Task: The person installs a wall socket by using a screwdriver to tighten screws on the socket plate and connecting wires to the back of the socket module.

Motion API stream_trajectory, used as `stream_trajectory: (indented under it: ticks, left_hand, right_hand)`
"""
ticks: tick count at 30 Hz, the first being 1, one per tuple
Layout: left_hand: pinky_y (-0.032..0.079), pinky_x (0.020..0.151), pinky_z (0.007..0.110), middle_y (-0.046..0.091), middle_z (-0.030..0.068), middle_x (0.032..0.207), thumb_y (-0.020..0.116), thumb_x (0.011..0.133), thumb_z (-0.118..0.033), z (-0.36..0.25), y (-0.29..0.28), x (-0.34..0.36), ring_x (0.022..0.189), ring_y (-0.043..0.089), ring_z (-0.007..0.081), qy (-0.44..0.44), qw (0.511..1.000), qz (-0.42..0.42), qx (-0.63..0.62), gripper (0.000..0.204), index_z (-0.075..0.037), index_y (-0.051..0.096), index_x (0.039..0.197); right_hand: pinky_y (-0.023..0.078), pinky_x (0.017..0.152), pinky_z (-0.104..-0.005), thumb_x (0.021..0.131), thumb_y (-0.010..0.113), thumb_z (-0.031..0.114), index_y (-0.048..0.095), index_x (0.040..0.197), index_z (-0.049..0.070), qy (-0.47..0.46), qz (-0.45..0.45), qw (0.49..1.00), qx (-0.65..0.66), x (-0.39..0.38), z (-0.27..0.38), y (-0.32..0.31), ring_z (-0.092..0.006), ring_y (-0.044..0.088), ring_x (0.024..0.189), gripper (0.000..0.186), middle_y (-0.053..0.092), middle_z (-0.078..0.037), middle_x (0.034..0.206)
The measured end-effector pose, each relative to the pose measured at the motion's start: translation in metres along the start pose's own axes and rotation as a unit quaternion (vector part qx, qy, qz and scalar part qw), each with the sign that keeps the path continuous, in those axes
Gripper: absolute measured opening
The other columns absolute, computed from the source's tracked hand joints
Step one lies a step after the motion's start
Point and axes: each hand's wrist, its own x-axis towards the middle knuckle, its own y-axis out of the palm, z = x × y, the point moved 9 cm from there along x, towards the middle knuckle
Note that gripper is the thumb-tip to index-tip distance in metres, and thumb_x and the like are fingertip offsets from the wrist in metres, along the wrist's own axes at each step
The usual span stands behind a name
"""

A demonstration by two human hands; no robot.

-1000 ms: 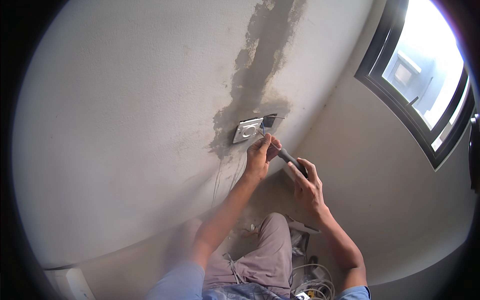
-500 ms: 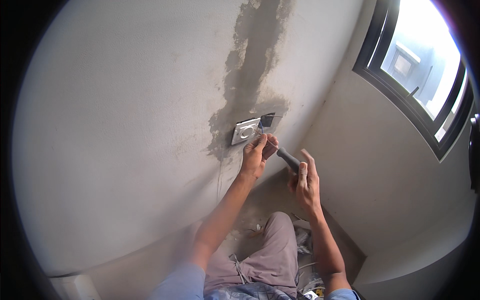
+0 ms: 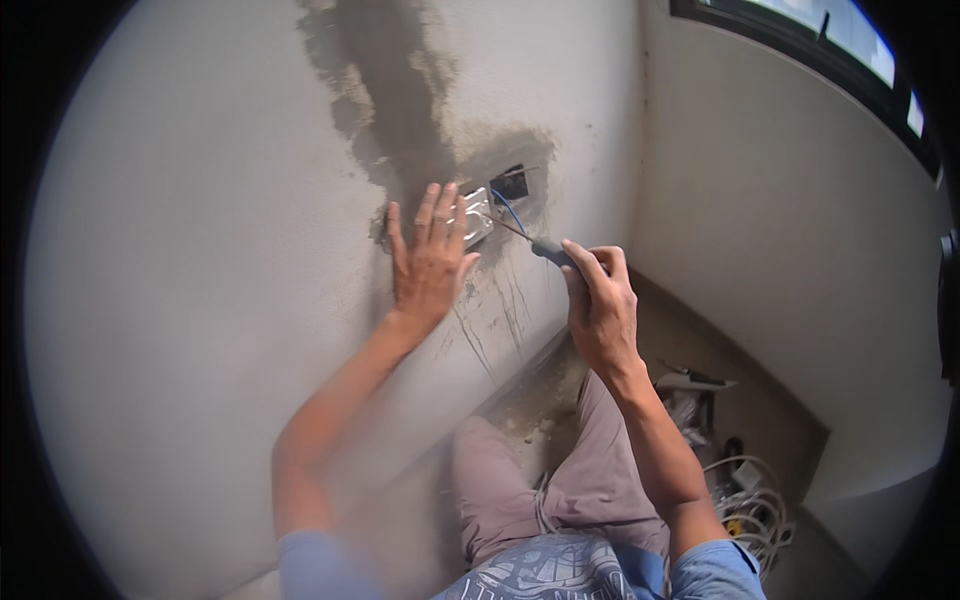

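Two bare hands at a wall-mounted metal plate, seen from above. The plate (image 3: 479, 219), pale and shiny, lies slightly above the centre of the frame, against the wall (image 3: 210, 270), its left part covered by fingers. The left hand (image 3: 428, 278) is laid flat with its back to the viewer; the fingers are spread, the little finger well apart from the other three. The index finger overlaps the plate, whose visible portion emerges just to the right of that finger and above the thumb (how firmly the palm presses cannot be told). The right hand (image 3: 603, 312), right of centre, has its fingers curled around the dark grey handle of a screwdriver (image 3: 549, 249), thumb and forefinger pinching it near the shaft. The shaft slants up and left to the right part of the plate; whether the tip sits in a screw is too small to tell. The right fingers themselves stand apart from the plate. A blue wire (image 3: 512, 212) runs between the plate and a dark square recess (image 3: 510, 182) to its upper right. A grey plaster strip (image 3: 393, 85) descends from the top of the frame, left of centre. Lower right: coiled white cables (image 3: 774, 522) on the floor (image 3: 790, 425).
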Motion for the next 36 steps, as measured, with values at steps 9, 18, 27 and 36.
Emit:
stream_trajectory:
  ticks: [9, 18, 27, 36]
  left_hand:
    - [0.002, 0.129, 0.053, 0.039, -0.0010, 0.164, 0.064, 0.095, -0.047, 0.017, 0.017, -0.008, 0.155, 0.026, 0.0170, 0.128, 0.975, 0.038, 0.180, 0.066, -0.013, 0.052, 0.149]
    - [-0.002, 0.128, 0.054, 0.029, 0.0043, 0.168, 0.065, 0.092, -0.051, 0.014, 0.019, -0.002, 0.156, 0.024, 0.0183, 0.137, 0.971, 0.118, 0.155, 0.086, -0.009, 0.033, 0.160]
    - [-0.003, 0.128, 0.056, 0.027, 0.0057, 0.169, 0.060, 0.096, -0.051, 0.011, 0.021, 0.000, 0.157, 0.022, 0.0189, 0.143, 0.966, 0.133, 0.171, 0.083, -0.008, 0.030, 0.161]
    - [-0.003, 0.128, 0.055, 0.028, 0.0039, 0.169, 0.069, 0.088, -0.054, 0.010, 0.020, 0.001, 0.156, 0.023, 0.0173, 0.137, 0.970, 0.126, 0.153, 0.092, -0.009, 0.032, 0.160]
  right_hand:
    - [0.058, 0.073, -0.0421, 0.091, 0.066, -0.003, 0.064, 0.132, 0.008, -0.008, -0.075, 0.993, 0.092, -0.009, 0.008, -0.005, -0.0352, 0.067, 0.084, 0.042, 0.057, -0.019, 0.115]
    - [0.053, 0.061, -0.0440, 0.099, 0.063, 0.013, 0.048, 0.151, 0.013, -0.018, -0.049, 0.993, 0.103, -0.010, -0.019, -0.002, -0.0350, 0.065, 0.069, 0.054, 0.056, -0.020, 0.101]
    - [0.053, 0.059, -0.0438, 0.099, 0.065, 0.014, 0.058, 0.142, 0.011, 0.027, -0.068, 0.990, 0.124, -0.003, -0.035, -0.003, -0.0331, 0.064, 0.064, 0.043, 0.055, -0.019, 0.099]
    - [0.053, 0.058, -0.0426, 0.095, 0.068, 0.010, 0.063, 0.135, 0.013, 0.024, -0.103, 0.986, 0.129, -0.011, -0.019, -0.004, -0.0315, 0.063, 0.062, 0.041, 0.058, -0.018, 0.100]
